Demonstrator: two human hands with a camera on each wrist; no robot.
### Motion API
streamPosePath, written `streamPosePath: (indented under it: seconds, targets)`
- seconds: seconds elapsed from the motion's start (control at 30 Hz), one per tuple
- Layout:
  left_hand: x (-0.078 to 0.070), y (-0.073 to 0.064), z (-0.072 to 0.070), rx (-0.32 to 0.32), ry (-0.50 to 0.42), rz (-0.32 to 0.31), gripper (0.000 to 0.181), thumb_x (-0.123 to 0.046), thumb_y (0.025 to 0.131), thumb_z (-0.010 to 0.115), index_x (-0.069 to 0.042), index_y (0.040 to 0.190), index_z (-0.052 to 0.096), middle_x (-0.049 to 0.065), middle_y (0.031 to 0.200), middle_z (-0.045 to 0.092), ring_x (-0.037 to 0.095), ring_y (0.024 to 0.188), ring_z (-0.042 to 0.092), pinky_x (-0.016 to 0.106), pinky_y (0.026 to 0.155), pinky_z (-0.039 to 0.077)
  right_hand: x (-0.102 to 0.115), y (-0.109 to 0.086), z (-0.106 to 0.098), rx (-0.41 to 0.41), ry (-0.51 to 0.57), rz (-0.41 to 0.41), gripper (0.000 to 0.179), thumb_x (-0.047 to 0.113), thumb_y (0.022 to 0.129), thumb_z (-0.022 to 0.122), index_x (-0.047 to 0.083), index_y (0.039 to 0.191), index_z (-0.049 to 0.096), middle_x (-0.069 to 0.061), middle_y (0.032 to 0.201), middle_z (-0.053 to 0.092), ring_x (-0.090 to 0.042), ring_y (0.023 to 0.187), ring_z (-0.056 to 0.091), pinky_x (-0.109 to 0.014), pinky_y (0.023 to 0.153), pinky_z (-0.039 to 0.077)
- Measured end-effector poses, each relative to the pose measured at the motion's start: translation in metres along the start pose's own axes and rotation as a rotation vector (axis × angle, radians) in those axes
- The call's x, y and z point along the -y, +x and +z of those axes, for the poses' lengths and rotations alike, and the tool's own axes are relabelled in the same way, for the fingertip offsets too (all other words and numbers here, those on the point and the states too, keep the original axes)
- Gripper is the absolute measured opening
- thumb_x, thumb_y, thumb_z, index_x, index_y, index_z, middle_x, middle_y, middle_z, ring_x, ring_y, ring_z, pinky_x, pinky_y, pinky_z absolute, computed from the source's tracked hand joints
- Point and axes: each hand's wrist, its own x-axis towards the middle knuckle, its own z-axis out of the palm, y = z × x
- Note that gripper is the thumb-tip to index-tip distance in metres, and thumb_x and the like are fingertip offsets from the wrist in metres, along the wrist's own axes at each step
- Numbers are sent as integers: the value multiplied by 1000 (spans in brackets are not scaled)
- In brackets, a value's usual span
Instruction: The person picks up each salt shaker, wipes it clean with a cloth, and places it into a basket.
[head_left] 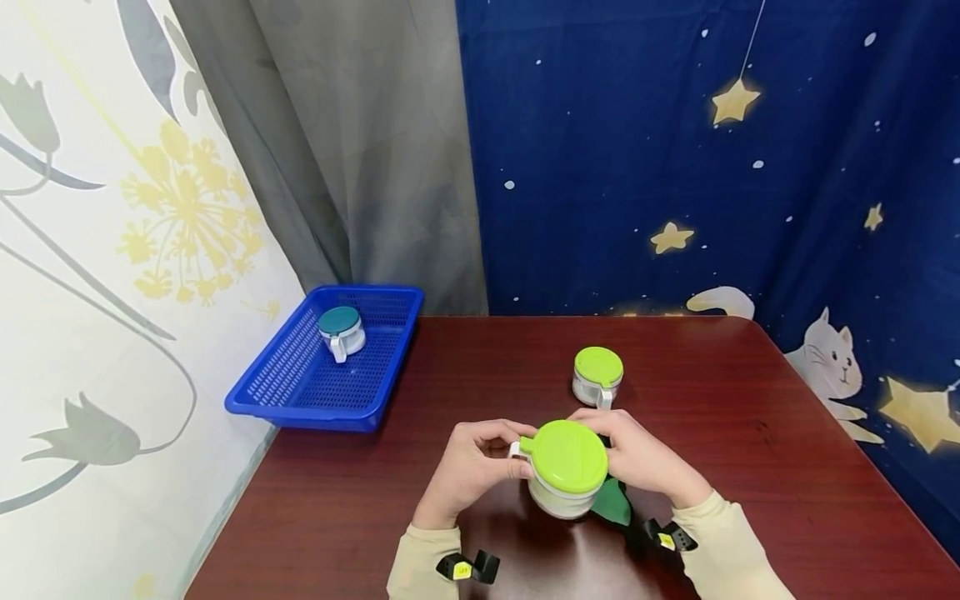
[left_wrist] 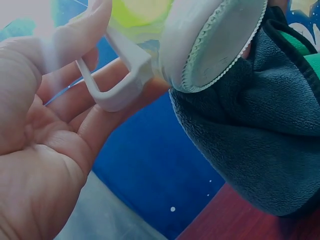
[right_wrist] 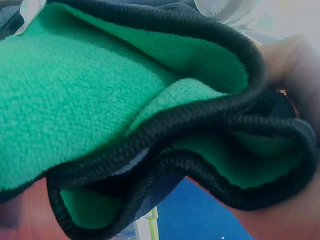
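Observation:
A glass seasoning jar (head_left: 567,471) with a lime-green lid is held up over the table, its ribbed base tilted into sight in the left wrist view. My left hand (head_left: 480,467) pinches its white handle (left_wrist: 120,97) between thumb and fingers. On the jar's other side, my right hand (head_left: 641,454) grips a two-sided cloth (right_wrist: 75,95), green and dark grey with black edging, against the jar. Much of that hand is hidden by the bunched cloth in the right wrist view.
A second lime-lidded jar (head_left: 598,375) stands on the dark red table (head_left: 480,367) beyond the hands. To the left, a blue plastic basket (head_left: 322,417) contains a jar with a teal lid (head_left: 340,320). Curtains (head_left: 570,167) hang behind the table.

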Motion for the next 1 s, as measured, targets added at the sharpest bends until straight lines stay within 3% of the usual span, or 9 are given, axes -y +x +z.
streamPosePath:
  seconds: [0.2, 0.47, 0.7, 0.83, 1.0]
  targets:
    - [0, 1, -3, -91, 24, 6, 18, -1, 78, 85, -1, 87, 70, 15, 115, 71, 27, 87, 72, 33, 68, 60, -2, -3, 1, -43, -108, 74, 43, -3, 92, 65, 34, 114, 70, 15, 107, 66, -9, 97, 62, -32, 86, 54]
    - [1, 4, 1, -230, 93, 34, 19, -1, 79, 84, -4, 93, 72, 12, 117, 71, 30, 97, 72, 37, 78, 59, -2, -5, 4, -123, -129, 162, 37, 8, 95, 69, 37, 118, 67, 18, 112, 66, -8, 104, 62, -33, 91, 52]
    - [-5, 6, 7, -360, 163, 91, 19, 1, 78, 84, -5, 92, 73, 9, 116, 71, 27, 95, 72, 38, 78, 59, -1, -6, 4, -178, -97, 271, 39, 11, 95, 70, 24, 132, 65, 9, 128, 64, -13, 122, 58, -41, 98, 50]
    - [-6, 8, 8, -395, 201, 129, 19, -7, 78, 87, -10, 92, 74, 7, 116, 71, 27, 93, 72, 37, 76, 59, 1, -6, 2, -209, -122, 294, 39, 13, 95, 72, 17, 133, 65, 2, 132, 64, -19, 124, 58, -46, 97, 50]
    - [-7, 8, 10, -415, 281, 162, 18, -15, 77, 88, -15, 87, 74, 7, 130, 66, 24, 102, 70, 35, 80, 58, 5, -8, 2, -241, -122, 291, 41, 14, 95, 72, 16, 135, 64, -1, 133, 63, -22, 123, 59, -47, 95, 51]
